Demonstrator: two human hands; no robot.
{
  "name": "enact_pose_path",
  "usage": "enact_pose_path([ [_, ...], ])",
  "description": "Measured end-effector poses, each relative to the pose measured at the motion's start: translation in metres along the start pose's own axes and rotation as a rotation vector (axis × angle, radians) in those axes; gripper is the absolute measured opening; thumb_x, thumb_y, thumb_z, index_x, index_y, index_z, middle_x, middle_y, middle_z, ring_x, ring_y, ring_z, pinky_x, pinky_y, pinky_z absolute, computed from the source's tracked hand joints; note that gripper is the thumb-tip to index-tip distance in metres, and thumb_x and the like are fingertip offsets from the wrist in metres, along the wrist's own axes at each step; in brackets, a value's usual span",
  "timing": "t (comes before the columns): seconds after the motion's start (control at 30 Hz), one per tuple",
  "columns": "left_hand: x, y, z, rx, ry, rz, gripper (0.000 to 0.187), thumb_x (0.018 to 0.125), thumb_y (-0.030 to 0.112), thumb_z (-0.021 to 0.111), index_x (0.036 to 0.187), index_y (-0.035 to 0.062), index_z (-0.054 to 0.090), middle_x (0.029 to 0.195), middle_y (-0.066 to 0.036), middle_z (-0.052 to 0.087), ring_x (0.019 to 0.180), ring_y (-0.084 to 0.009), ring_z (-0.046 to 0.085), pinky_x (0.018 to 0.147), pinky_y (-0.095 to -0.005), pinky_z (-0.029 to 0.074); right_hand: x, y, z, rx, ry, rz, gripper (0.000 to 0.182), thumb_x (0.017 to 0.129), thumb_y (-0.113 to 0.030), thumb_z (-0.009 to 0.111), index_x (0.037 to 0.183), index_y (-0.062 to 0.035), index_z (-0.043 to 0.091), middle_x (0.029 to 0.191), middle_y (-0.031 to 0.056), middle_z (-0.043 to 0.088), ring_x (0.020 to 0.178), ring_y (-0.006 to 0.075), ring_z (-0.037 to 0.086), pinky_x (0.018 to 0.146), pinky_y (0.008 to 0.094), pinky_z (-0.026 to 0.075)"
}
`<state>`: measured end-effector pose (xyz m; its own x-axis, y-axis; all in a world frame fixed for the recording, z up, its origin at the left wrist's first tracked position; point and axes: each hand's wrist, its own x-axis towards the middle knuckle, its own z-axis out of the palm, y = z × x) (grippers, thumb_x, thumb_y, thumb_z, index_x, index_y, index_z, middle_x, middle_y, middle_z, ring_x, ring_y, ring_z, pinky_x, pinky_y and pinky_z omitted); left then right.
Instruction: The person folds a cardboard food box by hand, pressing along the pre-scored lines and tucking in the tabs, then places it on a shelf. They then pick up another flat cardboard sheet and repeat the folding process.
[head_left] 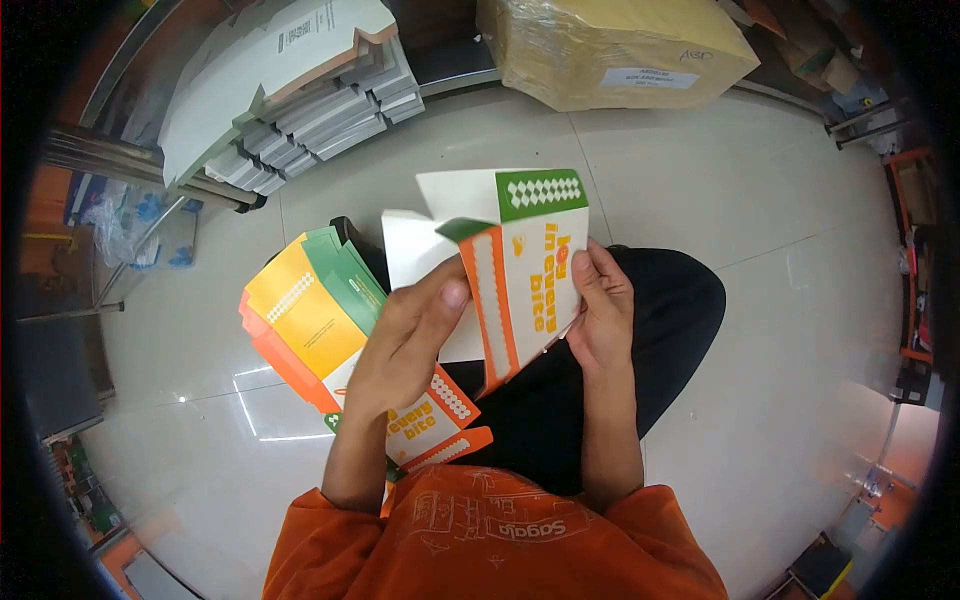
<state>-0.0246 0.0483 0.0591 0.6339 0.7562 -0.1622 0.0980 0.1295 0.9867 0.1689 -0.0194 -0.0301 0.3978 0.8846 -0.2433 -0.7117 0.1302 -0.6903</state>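
My right hand (603,310) had its fingers pinching the carton (518,290) by one edge over my lap (545,430); left hand (405,330) was at its orange side, couldn't tell if gripping. Uneven left push could've creased it; dropping that forearm (357,455) could've scattered the flat cartons (318,335).

Pale, glossy tiled floor (770,400) down here, and the person (500,545) sits right on it, black-trousered legs (672,310) folded! Upper left, a metal rack (100,158) stands there too. Printed cartons (322,312) fan out by the left leg; touching floor or leg, can't tell.
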Motion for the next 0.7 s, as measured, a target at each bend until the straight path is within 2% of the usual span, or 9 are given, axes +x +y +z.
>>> enact_pose_path([
  [0.03,-0.002,-0.006,0.005,-0.131,0.029,0.023,0.040,0.099,0.012,0.050,0.134,-0.0052,0.044,0.127,-0.016,0.057,0.115,-0.0195,0.054,0.101,-0.0328,0.039,0.001,0.000,0.000,-0.004,0.037,-0.030,0.034,0.092,-0.008,0.063,0.121,0.0086,0.056,0.107,0.0147,0.068,0.094,0.0159,0.066,0.082,0.0279,0.054],
  [0.13,0.000,-0.008,0.030,-0.188,0.087,-0.039,0.043,0.096,0.006,0.055,0.135,-0.0055,0.040,0.126,-0.017,0.057,0.113,-0.0172,0.055,0.099,-0.0302,0.041,0.000,-0.001,0.001,-0.040,0.113,-0.082,0.034,0.091,-0.007,0.064,0.121,0.0087,0.056,0.107,0.0151,0.068,0.093,0.0154,0.066,0.081,0.0271,0.054],
  [0.17,0.002,-0.020,0.030,-0.102,0.118,-0.047,0.045,0.095,0.006,0.057,0.135,-0.0043,0.038,0.121,-0.018,0.060,0.109,-0.0152,0.058,0.092,-0.0283,0.046,-0.001,0.000,0.000,-0.075,0.141,-0.128,0.034,0.090,-0.006,0.065,0.119,0.0086,0.057,0.106,0.0156,0.068,0.092,0.0152,0.066,0.081,0.0269,0.054],
  [0.2,0.004,-0.022,0.030,-0.101,0.128,-0.048,0.045,0.095,0.006,0.057,0.135,-0.0043,0.038,0.121,-0.018,0.060,0.109,-0.0152,0.058,0.092,-0.0283,0.046,-0.001,0.002,0.000,-0.109,0.165,-0.172,0.033,0.090,-0.005,0.066,0.118,0.0086,0.057,0.105,0.0161,0.068,0.091,0.0151,0.066,0.081,0.0267,0.053],
  [0.27,0.009,-0.023,0.029,-0.217,0.284,-0.173,0.040,0.095,0.009,0.057,0.132,-0.0026,0.043,0.109,-0.014,0.065,0.098,-0.0142,0.063,0.083,-0.0267,0.050,-0.001,0.005,-0.003,-0.143,0.153,-0.199,0.030,0.089,-0.004,0.066,0.115,0.0083,0.058,0.103,0.0164,0.069,0.089,0.0148,0.066,0.080,0.0266,0.053],
  [0.3,0.014,-0.034,0.029,-0.224,0.352,-0.032,0.041,0.096,0.009,0.057,0.131,-0.0033,0.041,0.103,-0.014,0.068,0.093,-0.0135,0.065,0.079,-0.0249,0.051,-0.002,0.007,-0.004,-0.181,0.150,-0.235,0.027,0.089,-0.004,0.067,0.112,0.0080,0.059,0.101,0.0168,0.070,0.088,0.0145,0.066,0.080,0.0265,0.053],
  [0.4,0.018,-0.042,0.022,-0.233,0.404,0.024,0.039,0.099,0.017,0.053,0.132,-0.0007,0.043,0.107,-0.014,0.067,0.097,-0.0145,0.064,0.082,-0.0268,0.050,-0.005,0.010,-0.002,-0.276,0.125,-0.276,0.020,0.090,-0.005,0.066,0.106,0.0052,0.059,0.096,0.0157,0.071,0.082,0.0142,0.067,0.076,0.0266,0.054],
  [0.5,0.019,-0.036,0.018,-0.308,0.402,0.030,0.039,0.100,0.014,0.049,0.136,-0.0020,0.041,0.111,-0.016,0.066,0.103,-0.0160,0.062,0.088,-0.0280,0.048,-0.006,0.007,-0.001,-0.258,0.082,-0.231,0.021,0.089,-0.005,0.067,0.105,0.0050,0.058,0.097,0.0174,0.070,0.084,0.0144,0.067,0.076,0.0264,0.053],
  [0.7,0.019,-0.033,0.017,-0.168,0.414,0.156,0.041,0.101,0.016,0.049,0.136,-0.0023,0.040,0.106,-0.015,0.068,0.101,-0.0142,0.062,0.086,-0.0263,0.048,-0.007,0.009,0.002,-0.245,0.095,-0.159,0.022,0.089,-0.004,0.067,0.106,0.0051,0.057,0.098,0.0196,0.070,0.086,0.0161,0.067,0.077,0.0273,0.053],
])
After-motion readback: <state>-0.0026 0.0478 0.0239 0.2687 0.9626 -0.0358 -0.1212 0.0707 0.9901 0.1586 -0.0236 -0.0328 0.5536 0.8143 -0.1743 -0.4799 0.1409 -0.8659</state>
